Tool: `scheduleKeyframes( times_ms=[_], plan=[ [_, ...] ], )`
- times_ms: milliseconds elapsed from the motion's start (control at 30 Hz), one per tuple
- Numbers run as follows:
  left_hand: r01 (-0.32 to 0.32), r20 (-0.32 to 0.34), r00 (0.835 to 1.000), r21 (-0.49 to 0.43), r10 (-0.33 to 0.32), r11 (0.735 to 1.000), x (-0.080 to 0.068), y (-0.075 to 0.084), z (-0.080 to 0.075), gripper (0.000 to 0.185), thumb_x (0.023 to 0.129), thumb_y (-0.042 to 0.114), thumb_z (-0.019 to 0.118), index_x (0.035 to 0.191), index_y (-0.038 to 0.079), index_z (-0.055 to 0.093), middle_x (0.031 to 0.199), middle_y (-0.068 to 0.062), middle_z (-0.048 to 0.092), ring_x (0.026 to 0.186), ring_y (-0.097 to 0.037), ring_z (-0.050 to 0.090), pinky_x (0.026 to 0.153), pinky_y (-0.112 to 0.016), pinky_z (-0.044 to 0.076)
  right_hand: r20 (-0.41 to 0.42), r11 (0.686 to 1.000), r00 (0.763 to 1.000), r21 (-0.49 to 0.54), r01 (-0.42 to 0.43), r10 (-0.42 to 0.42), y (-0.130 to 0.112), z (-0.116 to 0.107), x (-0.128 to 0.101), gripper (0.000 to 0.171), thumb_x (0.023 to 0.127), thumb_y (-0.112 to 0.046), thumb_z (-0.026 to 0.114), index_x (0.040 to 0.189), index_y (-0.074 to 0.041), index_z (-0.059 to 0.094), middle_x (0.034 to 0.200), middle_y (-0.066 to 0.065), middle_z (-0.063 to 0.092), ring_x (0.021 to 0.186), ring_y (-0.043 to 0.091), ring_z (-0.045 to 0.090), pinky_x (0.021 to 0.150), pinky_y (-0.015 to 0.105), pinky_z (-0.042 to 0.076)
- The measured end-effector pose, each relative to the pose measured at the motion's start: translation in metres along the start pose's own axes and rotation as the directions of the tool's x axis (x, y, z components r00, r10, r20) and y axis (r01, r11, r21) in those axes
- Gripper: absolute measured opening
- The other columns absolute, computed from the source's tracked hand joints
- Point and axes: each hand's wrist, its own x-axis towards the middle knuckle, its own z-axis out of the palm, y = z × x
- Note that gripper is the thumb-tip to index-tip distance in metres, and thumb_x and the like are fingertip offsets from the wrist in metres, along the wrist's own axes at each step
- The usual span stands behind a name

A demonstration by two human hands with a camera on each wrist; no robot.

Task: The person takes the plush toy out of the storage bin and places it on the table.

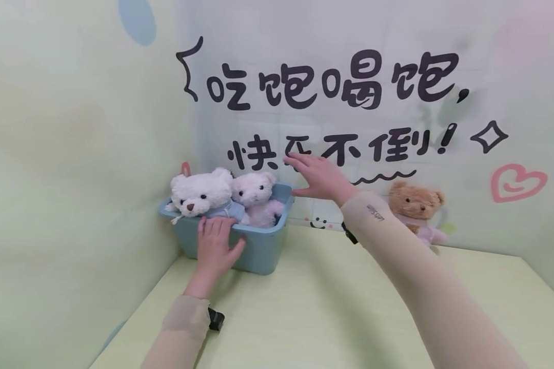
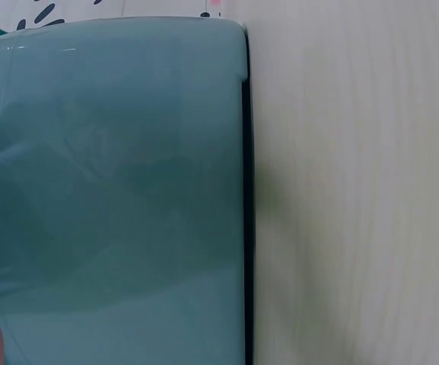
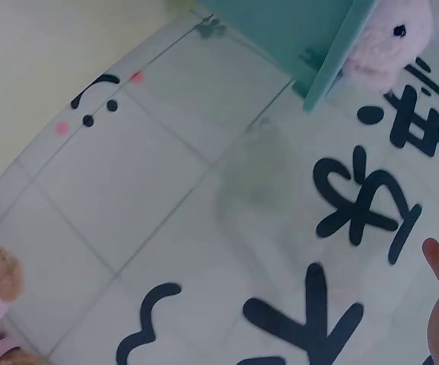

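A blue plastic bin point(image 1: 258, 251) stands at the table's back left corner. In it sit a white teddy bear point(image 1: 198, 195) wearing light blue and a pale pink teddy bear point(image 1: 255, 197). The left hand point(image 1: 218, 246) holds the bin's front rim, its fingers at the top edge and its thumb on the outer wall. Above and beside the bin's right end, the right hand point(image 1: 320, 177) is in the air with fingers extended leftward, holding nothing. In the left wrist view, the bin's wall point(image 2: 128, 182) fills the left half.
A brown teddy bear point(image 1: 415, 202) in pink sits against the back wall at right, partly behind the right sleeve point(image 1: 397, 256). The pale table point(image 1: 314, 307) extends in front of the bin. Walls with large black lettering and drawings close off the back and sides.
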Motion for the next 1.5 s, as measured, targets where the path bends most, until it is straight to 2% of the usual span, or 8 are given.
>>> scheduleKeyframes(
  times_ms=[267, 467, 633, 800, 933, 1067, 1267, 1500],
  plan=[
    [-0.005, 0.002, 1.000, -0.002, 0.005, 1.000, 0.003, -0.002, 0.004, 0.038, 0.079, 0.028, 0.059, 0.106, 0.002, 0.058, 0.101, -0.016, 0.057, 0.101, -0.037, 0.049, 0.103, -0.062, 0.021, 0.054, 0.992, 0.992, -0.032, 0.119, -0.118, -0.042, 0.003, 0.045, 0.089, 0.081, -0.047, 0.074, 0.153, -0.018, 0.029, 0.158, 0.005, 0.024, 0.143, 0.023, 0.025, 0.110, 0.047, 0.027],
    [0.002, -0.013, 1.000, 0.005, -0.002, 1.000, 0.003, -0.006, 0.005, 0.038, 0.079, 0.031, 0.058, 0.105, 0.003, 0.058, 0.101, -0.015, 0.057, 0.102, -0.037, 0.049, 0.103, -0.062, 0.021, 0.097, 0.967, 0.971, -0.114, 0.229, -0.218, -0.074, 0.005, 0.075, 0.089, 0.082, -0.043, 0.075, 0.153, -0.017, 0.028, 0.159, 0.005, 0.022, 0.144, 0.023, 0.024, 0.110, 0.044, 0.028],
    [0.004, -0.005, 1.000, 0.011, -0.004, 1.000, 0.002, -0.005, 0.003, 0.039, 0.080, 0.032, 0.057, 0.105, 0.002, 0.057, 0.102, -0.015, 0.057, 0.103, -0.037, 0.048, 0.104, -0.060, 0.020, 0.131, 0.958, 0.963, -0.132, 0.254, -0.237, -0.099, 0.009, 0.093, 0.092, 0.084, -0.041, 0.073, 0.155, -0.017, 0.021, 0.159, 0.001, 0.021, 0.145, 0.021, 0.021, 0.112, 0.045, 0.025],
    [0.004, -0.006, 1.000, 0.012, -0.004, 1.000, 0.001, -0.004, 0.002, 0.038, 0.080, 0.031, 0.059, 0.105, 0.002, 0.057, 0.102, -0.015, 0.057, 0.104, -0.037, 0.049, 0.105, -0.060, 0.020, 0.187, 0.965, 0.963, -0.138, 0.221, -0.194, -0.119, 0.013, 0.103, 0.096, 0.084, -0.045, 0.071, 0.156, -0.018, 0.014, 0.160, -0.003, 0.020, 0.146, 0.019, 0.018, 0.112, 0.046, 0.022],
    [0.004, -0.009, 1.000, 0.017, -0.004, 1.000, 0.000, -0.005, 0.003, 0.037, 0.080, 0.031, 0.060, 0.104, 0.002, 0.057, 0.102, -0.015, 0.057, 0.103, -0.037, 0.049, 0.105, -0.060, 0.021, 0.206, 0.978, 0.970, -0.134, 0.158, -0.129, -0.126, 0.017, 0.107, 0.096, 0.083, -0.047, 0.072, 0.156, -0.020, 0.015, 0.158, -0.003, 0.026, 0.146, 0.019, 0.015, 0.114, 0.053, 0.012],
    [-0.001, 0.001, 1.000, 0.028, 0.001, 1.000, 0.000, -0.004, 0.005, 0.037, 0.080, 0.031, 0.060, 0.104, 0.003, 0.057, 0.102, -0.015, 0.057, 0.103, -0.036, 0.049, 0.104, -0.060, 0.022, 0.196, 0.995, 0.979, -0.077, 0.068, -0.052, -0.127, 0.020, 0.105, 0.098, 0.079, -0.048, 0.074, 0.156, -0.024, 0.018, 0.153, -0.004, 0.036, 0.144, 0.018, 0.022, 0.111, 0.061, 0.002],
    [0.008, -0.011, 1.000, 0.028, -0.008, 1.000, 0.001, -0.001, 0.006, 0.038, 0.079, 0.030, 0.060, 0.105, 0.002, 0.057, 0.103, -0.014, 0.057, 0.102, -0.035, 0.049, 0.104, -0.059, 0.021, 0.207, 0.997, 0.977, -0.069, -0.024, 0.038, -0.120, 0.027, 0.095, 0.102, 0.076, -0.058, 0.072, 0.155, -0.036, 0.013, 0.148, -0.005, 0.042, 0.136, 0.021, 0.038, 0.109, 0.065, 0.004],
    [0.009, -0.020, 1.000, 0.038, -0.008, 0.999, 0.000, -0.002, 0.005, 0.038, 0.080, 0.030, 0.059, 0.105, 0.003, 0.057, 0.102, -0.015, 0.057, 0.102, -0.036, 0.049, 0.106, -0.060, 0.021, 0.178, 0.994, 0.979, -0.063, -0.091, 0.101, -0.123, 0.030, 0.091, 0.085, 0.080, -0.068, 0.061, 0.152, -0.039, 0.027, 0.148, 0.000, 0.043, 0.130, 0.028, 0.045, 0.108, 0.065, 0.013]
  ],
)
